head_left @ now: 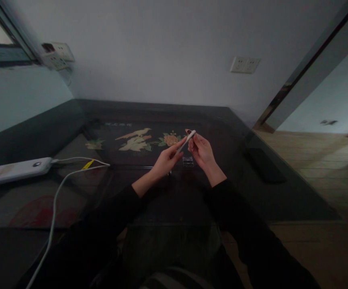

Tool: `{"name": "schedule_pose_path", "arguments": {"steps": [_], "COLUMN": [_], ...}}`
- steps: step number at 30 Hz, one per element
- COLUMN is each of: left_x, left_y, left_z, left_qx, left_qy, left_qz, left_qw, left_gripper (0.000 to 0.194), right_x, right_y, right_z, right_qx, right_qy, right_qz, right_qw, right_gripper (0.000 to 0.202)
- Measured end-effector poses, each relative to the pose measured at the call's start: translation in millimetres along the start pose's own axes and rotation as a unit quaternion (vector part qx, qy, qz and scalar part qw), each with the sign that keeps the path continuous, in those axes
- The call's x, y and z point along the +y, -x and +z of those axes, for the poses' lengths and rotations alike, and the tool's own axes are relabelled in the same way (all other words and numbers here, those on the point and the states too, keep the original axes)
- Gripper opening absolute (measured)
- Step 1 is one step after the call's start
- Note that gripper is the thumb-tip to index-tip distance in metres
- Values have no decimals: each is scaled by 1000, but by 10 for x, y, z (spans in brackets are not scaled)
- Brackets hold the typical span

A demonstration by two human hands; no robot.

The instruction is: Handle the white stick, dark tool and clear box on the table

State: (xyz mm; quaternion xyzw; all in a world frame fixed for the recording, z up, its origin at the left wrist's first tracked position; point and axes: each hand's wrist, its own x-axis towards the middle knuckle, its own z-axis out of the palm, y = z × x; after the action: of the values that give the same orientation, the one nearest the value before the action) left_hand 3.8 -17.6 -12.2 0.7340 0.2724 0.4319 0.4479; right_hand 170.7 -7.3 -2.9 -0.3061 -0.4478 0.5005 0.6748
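Observation:
My left hand (pixel 167 159) is closed on a slim white object (pixel 187 141), which tilts up to the right above the dark table. The far end of that object lies beside the fingertips of my right hand (pixel 202 150). The fingers of my right hand are curled together near it; what they hold, if anything, is too small to make out. Between my wrists, a small clear case (pixel 188 161) sits on the table.
On the dark table (pixel 162 200), printed with birds and flowers, a white power bank (pixel 17 170) with a white cable (pixel 55 204) lies at the left. A black flat object (pixel 265 165) is at the right. Behind are wall sockets (pixel 245 64).

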Motion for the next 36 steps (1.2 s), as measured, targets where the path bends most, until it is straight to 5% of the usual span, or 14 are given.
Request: {"name": "schedule_pose_path", "arguments": {"steps": [19,36], "left_x": [-116,-18], "left_y": [-57,7], "left_z": [-88,7], "left_qx": [79,19], "left_qy": [-49,-4], "left_qz": [-6,16], "left_qw": [996,1000], "left_gripper": [58,57], "right_x": [-2,-14], "right_y": [7,-1], "right_z": [23,11], "right_qx": [-22,4], "right_qy": [25,16], "right_qz": [-3,11], "right_qw": [999,1000], "right_gripper": [43,36]}}
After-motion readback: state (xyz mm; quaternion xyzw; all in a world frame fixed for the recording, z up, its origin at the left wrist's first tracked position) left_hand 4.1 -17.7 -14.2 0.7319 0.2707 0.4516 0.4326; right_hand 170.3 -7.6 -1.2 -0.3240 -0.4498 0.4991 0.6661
